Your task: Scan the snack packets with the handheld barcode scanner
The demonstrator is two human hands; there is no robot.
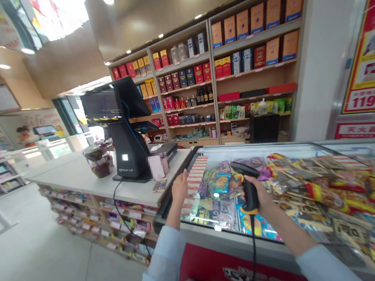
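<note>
Right hand [258, 194] grips scanner [246, 183] — left hand [179, 188] on freezer lid [210, 156].

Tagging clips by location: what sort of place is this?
Most likely a convenience store checkout: a POS terminal on the counter, a barcode scanner in the right hand, boxed goods on wall shelves.

Matt black plastic scanner [248, 188] above a glossy glass freezer lid [278, 147]; smooth pale counter [78, 175].

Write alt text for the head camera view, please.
A person's right hand grips a black barcode scanner over a glass-topped freezer full of packaged snacks, while the left hand rests on its lid. A checkout terminal stands on the counter behind.
</note>
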